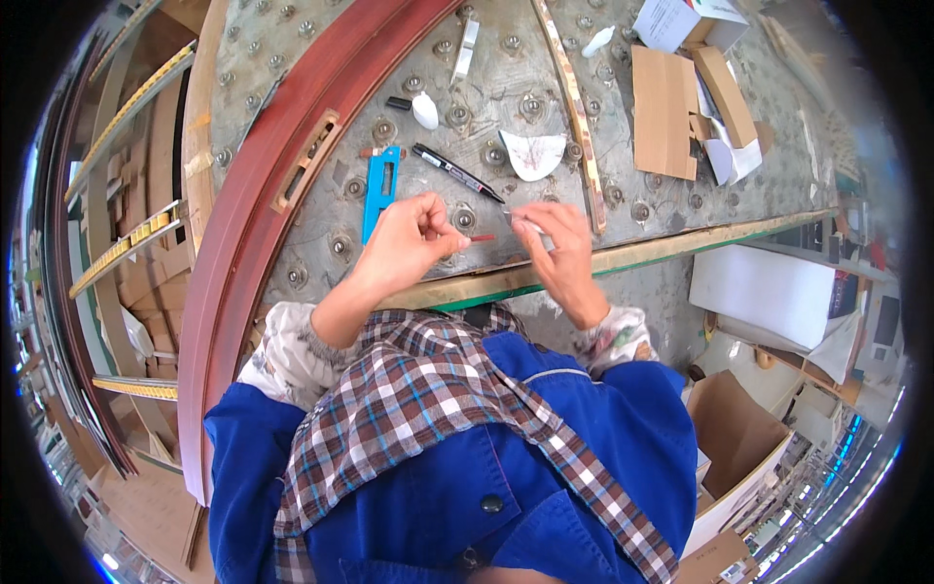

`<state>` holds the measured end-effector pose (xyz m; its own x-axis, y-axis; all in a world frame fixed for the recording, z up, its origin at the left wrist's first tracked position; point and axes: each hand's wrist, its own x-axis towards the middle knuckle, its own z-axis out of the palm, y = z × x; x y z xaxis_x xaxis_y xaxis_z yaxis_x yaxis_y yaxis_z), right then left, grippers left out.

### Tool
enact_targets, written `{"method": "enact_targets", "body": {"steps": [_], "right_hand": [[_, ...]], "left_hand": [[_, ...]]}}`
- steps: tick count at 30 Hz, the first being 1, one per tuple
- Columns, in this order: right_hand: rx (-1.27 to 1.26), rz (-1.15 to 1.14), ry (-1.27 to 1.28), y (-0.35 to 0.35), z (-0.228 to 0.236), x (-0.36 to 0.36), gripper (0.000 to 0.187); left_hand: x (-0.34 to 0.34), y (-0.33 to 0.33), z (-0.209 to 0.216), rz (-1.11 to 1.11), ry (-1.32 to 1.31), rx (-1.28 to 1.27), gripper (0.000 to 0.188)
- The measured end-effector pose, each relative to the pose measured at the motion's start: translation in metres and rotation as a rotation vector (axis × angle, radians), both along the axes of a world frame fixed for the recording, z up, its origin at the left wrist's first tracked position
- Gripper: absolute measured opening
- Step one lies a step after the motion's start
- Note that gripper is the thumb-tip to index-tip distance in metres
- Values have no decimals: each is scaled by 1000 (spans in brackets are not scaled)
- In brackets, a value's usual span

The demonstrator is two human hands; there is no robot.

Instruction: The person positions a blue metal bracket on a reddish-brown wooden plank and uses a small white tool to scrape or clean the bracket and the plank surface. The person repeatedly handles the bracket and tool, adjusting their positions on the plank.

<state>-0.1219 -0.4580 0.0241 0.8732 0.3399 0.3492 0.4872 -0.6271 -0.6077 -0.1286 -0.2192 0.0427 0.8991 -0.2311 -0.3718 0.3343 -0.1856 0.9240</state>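
My left hand (413,241) is closed in a pinch on a thin red stick (481,237), whose end points towards my right hand. My right hand (561,248) faces it, its thumb and fingers together around something small and pale that I cannot make out. A black marker pen (457,172) lies just beyond both hands. Left of it is a blue flat tool with a slot (379,195), close to my left hand. Farther back sit a white piece with faint reddish lines (533,156), a small white bottle (425,111) and a black cap (398,103).
A long reddish-brown moulding (255,175) with a slotted cutout crosses the left of the ball-studded table (428,58). A narrow speckled strip (576,117) lies right of centre. Cardboard pieces (664,115) and an open box are at the back right. The table's wooden edge (662,248) runs before me.
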Motion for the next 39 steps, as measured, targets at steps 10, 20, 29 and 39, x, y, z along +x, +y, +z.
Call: {"method": "enact_targets", "body": {"steps": [10, 20, 29, 39], "right_hand": [[886, 166, 1187, 46, 63, -31, 21], [1297, 454, 1386, 73, 71, -56, 22], [813, 146, 1086, 66, 65, -52, 19], [-8, 92, 238, 46, 55, -46, 7]], "left_hand": [[-33, 21, 55, 62, -30, -467, 36], [-48, 43, 58, -46, 50, -740, 43], [-49, 34, 37, -105, -66, -302, 26], [-32, -6, 24, -344, -332, 196, 22]]}}
